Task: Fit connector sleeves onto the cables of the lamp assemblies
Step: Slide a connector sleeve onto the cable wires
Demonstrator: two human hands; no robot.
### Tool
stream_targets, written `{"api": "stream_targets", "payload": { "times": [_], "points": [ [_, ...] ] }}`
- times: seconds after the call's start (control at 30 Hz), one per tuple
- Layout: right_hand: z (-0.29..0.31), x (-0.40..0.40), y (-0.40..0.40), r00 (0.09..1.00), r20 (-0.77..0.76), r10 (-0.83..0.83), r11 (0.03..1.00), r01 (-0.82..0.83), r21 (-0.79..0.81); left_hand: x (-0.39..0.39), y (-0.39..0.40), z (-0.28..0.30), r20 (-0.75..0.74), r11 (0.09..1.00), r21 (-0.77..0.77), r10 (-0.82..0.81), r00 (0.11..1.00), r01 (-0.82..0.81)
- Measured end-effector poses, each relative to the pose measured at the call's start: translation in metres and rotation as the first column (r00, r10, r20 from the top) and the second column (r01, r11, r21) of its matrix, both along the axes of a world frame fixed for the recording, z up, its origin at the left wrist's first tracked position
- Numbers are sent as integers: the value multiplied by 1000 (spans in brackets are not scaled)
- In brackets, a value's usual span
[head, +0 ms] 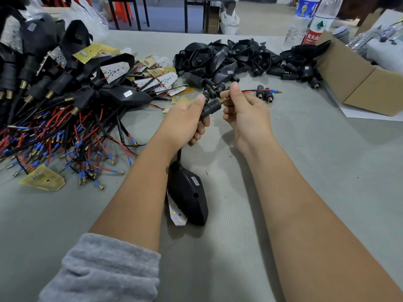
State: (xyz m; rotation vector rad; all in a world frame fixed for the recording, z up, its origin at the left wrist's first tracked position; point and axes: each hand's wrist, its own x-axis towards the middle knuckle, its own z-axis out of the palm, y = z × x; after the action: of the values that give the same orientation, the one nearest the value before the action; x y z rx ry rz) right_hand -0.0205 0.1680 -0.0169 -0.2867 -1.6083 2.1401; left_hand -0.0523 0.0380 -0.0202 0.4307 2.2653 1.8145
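A ribbed black plastic connector sleeve (211,107) with a brass threaded tip sits on the red and black cable (250,91), above the grey surface (305,160). The left hand (187,120) has a closed grip around the sleeve; the right hand (244,112) pinches the cable just past the tip. The black lamp housing (188,192) hangs below.

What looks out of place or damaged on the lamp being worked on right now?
The LED board sticks out from under the lamp housing near the left forearm instead of sitting inside it. The sleeve, in the left hand, and the wires, pinched by the right hand, look intact.
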Motion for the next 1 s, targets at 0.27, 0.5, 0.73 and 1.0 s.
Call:
{"api": "stream_targets", "payload": {
  "times": [0.27,0.5,0.73,1.0],
  "points": [
    [0,1,3,998,40,-47,999,48,-24,1,-1,-5,-191,995,-84,-72,979,57],
    [0,1,4,995,36,-98,995,99,-18,-1,-3,-5,-273,985,-169,-62,960,16],
    [0,2,4,995,27,-99,995,99,-9,-1,-1,-5,-199,987,-160,-27,980,-6],
    [2,3,4,996,5,-94,995,94,-45,1,-6,1,-87,994,-74,-85,993,78]
  ]
}}
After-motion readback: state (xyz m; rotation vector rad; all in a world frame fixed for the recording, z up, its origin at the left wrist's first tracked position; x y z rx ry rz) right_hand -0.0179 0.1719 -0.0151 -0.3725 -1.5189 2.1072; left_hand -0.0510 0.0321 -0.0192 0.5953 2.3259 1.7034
